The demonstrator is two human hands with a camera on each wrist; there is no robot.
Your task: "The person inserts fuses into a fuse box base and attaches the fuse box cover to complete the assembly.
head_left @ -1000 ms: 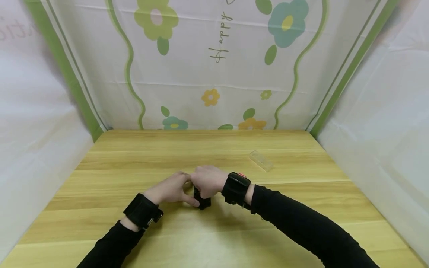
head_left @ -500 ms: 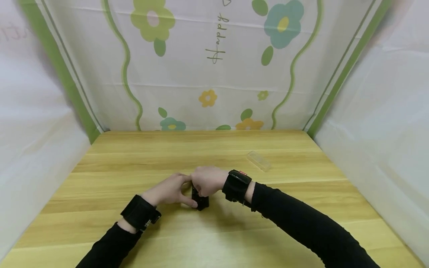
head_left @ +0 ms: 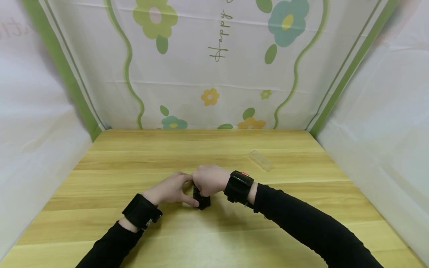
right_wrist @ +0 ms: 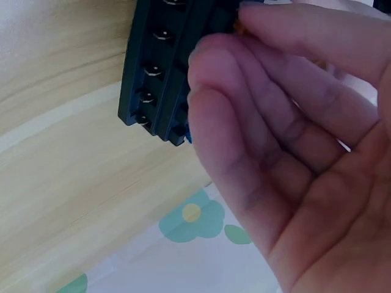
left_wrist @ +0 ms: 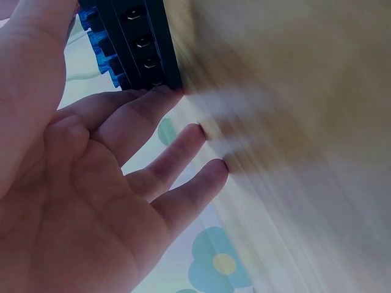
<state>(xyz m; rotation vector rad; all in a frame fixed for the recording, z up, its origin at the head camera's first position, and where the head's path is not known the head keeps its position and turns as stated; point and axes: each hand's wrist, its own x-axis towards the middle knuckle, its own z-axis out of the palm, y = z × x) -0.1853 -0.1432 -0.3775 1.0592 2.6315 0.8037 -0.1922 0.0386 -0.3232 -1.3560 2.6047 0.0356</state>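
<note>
A black ridged block (head_left: 203, 203) with a row of metal-rimmed holes along its side stands on the table between both hands. My left hand (head_left: 171, 188) grips it, thumb at the near end and a fingertip at the far end; the other fingers reach out beside it. Blue toothed parts (left_wrist: 104, 46) line one edge of the block in the left wrist view. My right hand (head_left: 210, 180) is over the block with curled fingers. At its thumb tip a small orange piece (right_wrist: 240, 27) shows, pinched and mostly hidden by the fingers.
A clear plastic cover or case (head_left: 260, 160) lies on the wooden table (head_left: 134, 149), behind and right of the hands. A white curtain with printed flowers (head_left: 214, 74) closes off the back, and white cloth hangs at both sides.
Both hands stay at the block and keep nearly the same pose. The whole head view shifts slightly left, then back; the right wrist shifts a little.
</note>
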